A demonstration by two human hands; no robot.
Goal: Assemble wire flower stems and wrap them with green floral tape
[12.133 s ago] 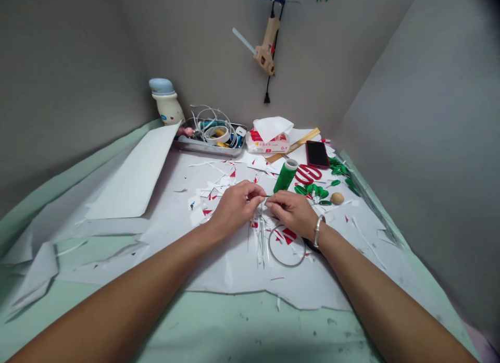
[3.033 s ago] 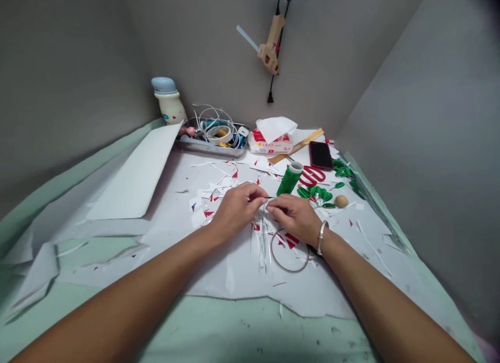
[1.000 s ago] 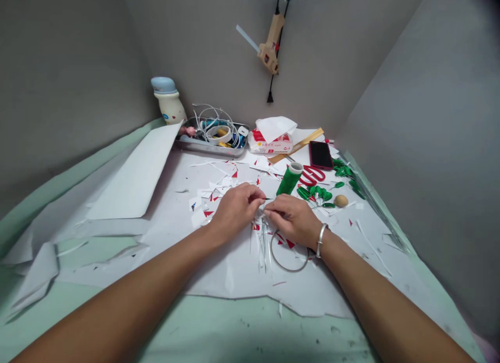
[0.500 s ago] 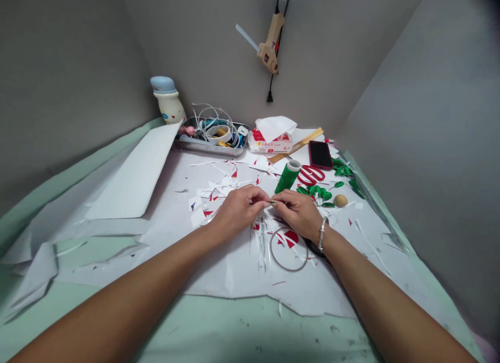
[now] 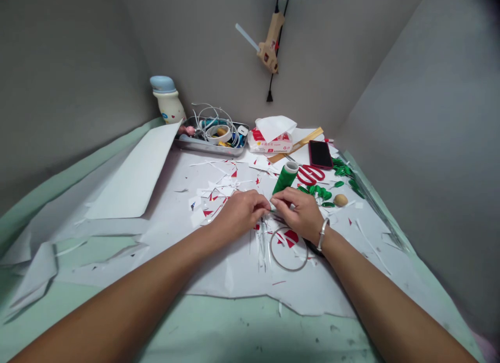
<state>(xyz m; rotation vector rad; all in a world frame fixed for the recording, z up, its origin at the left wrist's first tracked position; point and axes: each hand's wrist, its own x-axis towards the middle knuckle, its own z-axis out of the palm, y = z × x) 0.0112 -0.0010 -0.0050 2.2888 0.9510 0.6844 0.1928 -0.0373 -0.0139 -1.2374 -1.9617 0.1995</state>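
My left hand is closed in a pinch over the middle of the paper. Beside its fingertips shows a thin green piece, too small to make out fully. My right hand is pinched just to the right, a small gap from the left fingers; whatever it grips is hidden. Right behind it stands a tilted spool of green thread. Green looped pieces and red-handled scissors lie beyond. Below the hands are thin wires and a grey ring.
Paper scraps litter the white sheet. A metal tray with tape and cable, a tissue pack, a ruler and a phone line the back. A glue gun hangs on the wall; a white board leans left.
My left fingertips have dropped slightly and come apart a little from the right ones. The thread spool has shifted slightly left.
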